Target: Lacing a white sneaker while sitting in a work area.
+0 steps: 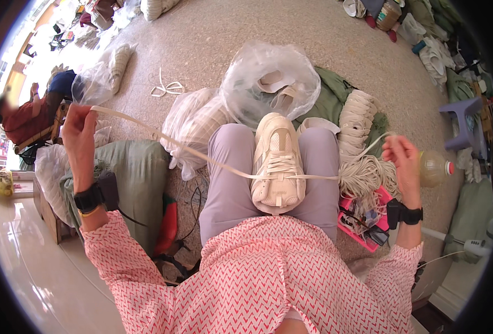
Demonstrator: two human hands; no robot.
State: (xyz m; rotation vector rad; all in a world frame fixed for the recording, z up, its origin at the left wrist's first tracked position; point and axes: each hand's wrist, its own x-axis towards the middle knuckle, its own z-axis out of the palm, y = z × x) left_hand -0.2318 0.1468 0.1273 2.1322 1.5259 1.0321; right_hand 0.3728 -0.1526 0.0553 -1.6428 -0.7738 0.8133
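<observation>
A cream sneaker [278,136] rests between my thighs, toe pointing away from me. Its flat cream shoelace [174,142] is threaded through the eyelets, and a long end runs out to each side. Raised at the far left, my left hand [79,125] pinches one end, with the lace stretched between it and the shoe. My right hand [402,158] is closed on the other end out to the right, above a heap of cream laces [369,177]. Part of the right-hand lace is hidden behind or blends with that heap.
Beyond my knees lies an open clear plastic bag [241,72] holding shoe parts. Stacked cream shoe pieces [357,117], a pink basket [363,240] and a plastic jug [433,169] are at right. A green sack [129,172] stands at left; another person [26,119] sits farther off.
</observation>
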